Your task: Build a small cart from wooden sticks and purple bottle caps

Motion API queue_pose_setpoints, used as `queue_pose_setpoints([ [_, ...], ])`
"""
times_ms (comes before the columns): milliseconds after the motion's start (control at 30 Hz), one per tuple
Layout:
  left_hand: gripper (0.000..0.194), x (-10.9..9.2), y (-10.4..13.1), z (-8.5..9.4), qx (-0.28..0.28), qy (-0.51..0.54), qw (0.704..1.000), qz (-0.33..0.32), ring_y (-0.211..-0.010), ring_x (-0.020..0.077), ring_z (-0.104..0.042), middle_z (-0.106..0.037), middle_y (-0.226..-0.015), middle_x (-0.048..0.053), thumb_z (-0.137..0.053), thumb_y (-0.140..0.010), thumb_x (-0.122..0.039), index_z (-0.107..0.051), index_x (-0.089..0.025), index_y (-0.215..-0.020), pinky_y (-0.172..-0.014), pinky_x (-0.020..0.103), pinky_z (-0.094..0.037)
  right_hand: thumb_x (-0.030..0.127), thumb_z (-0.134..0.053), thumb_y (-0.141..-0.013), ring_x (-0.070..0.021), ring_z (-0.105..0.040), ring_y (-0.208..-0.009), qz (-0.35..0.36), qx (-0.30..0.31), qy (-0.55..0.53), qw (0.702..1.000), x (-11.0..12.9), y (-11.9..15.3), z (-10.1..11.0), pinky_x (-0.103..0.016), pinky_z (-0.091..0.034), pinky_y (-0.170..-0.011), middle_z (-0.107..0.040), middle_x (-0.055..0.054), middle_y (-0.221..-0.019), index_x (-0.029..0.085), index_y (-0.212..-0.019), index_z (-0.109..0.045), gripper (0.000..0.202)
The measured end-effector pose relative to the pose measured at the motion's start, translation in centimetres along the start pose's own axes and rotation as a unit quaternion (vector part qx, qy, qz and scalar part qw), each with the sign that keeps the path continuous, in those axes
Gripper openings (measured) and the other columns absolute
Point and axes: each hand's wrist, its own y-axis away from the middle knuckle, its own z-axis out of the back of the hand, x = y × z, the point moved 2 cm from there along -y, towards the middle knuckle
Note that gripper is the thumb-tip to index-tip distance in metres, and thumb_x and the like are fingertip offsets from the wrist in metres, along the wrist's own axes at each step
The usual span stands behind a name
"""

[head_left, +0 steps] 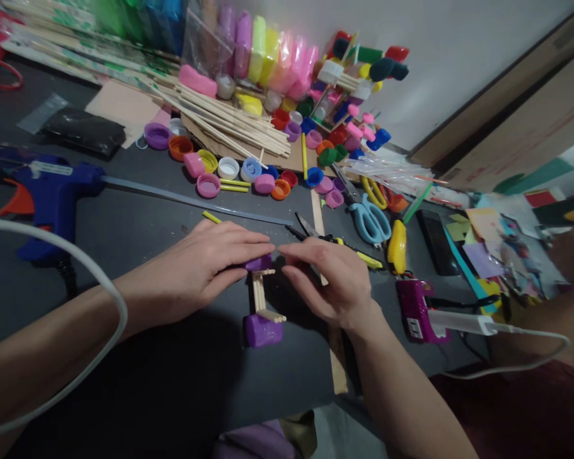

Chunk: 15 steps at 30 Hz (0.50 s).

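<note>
My left hand (224,258) is closed at the far end of a small build of wooden sticks, with a purple bottle cap (258,262) between its thumb and fingers. From that cap, short pale sticks (259,292) run to a second purple piece (264,331) on the dark table, with more sticks laid crosswise at both ends. My right hand (332,277) is just right of the build, fingers curled, thumb and index tips apart, nothing visible between them. Under its wrist passes a flat wooden strip (338,366). Black-and-yellow cutters (358,253) lie beyond its knuckles.
A blue glue gun (57,197) with a long glue stick (196,201) lies left; its white cable arches over my left forearm. Bottle caps (228,168) and wooden skewers (234,121) fill the back. Blue scissors (370,220) and a purple power adapter (418,310) are right, near another person's arm (540,325).
</note>
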Motion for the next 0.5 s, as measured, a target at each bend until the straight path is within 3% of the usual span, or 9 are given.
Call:
queue_pose_setpoints([
  [133,0.042,0.0,0.0,0.1,-0.014,-0.014,1.0,0.003,-0.13,0.0253,-0.051,-0.055,-0.145,0.007,-0.041,-0.101,-0.022,-0.052,-0.027,-0.141,-0.104,0.042,-0.037,0.014,-0.054,-0.096,-0.0173,-0.062,-0.072,-0.047,0.013,-0.023,0.999,-0.8,0.0,-0.2,-0.029,-0.05,-0.065,-0.068,-0.006,-0.083,0.018,-0.106,-0.064,0.015],
  [267,0.046,-0.2,-0.1,0.5,-0.039,-0.014,0.999,0.015,-0.13,0.0269,-0.051,-0.057,-0.143,0.01,-0.044,-0.097,-0.02,-0.046,-0.021,-0.143,-0.106,0.043,-0.038,0.008,-0.048,-0.095,-0.0226,-0.061,-0.1,-0.055,0.075,-0.057,0.994,-1.3,-0.2,-0.7,-0.039,-0.051,-0.086,-0.068,-0.014,-0.109,0.016,-0.117,-0.061,0.027],
  [400,0.043,-0.8,0.4,1.3,-0.091,0.001,0.992,0.084,-0.118,0.0276,-0.057,-0.063,-0.129,0.009,-0.047,-0.088,-0.016,-0.05,-0.02,-0.131,-0.102,0.044,-0.044,-0.001,-0.043,-0.091,-0.0235,-0.053,-0.117,-0.021,0.128,-0.094,0.987,-1.3,-0.6,-1.0,-0.044,-0.045,-0.1,-0.064,-0.014,-0.126,0.017,-0.13,-0.054,0.044],
  [500,0.042,-1.4,1.0,1.6,-0.113,-0.004,0.985,0.128,-0.111,0.0272,-0.058,-0.063,-0.12,0.006,-0.05,-0.084,-0.017,-0.05,-0.024,-0.125,-0.097,0.044,-0.048,0.001,-0.043,-0.092,-0.023,-0.053,-0.109,-0.011,0.154,-0.089,0.984,-1.2,-0.9,-1.1,-0.042,-0.047,-0.095,-0.064,-0.012,-0.119,0.018,-0.133,-0.056,0.046],
])
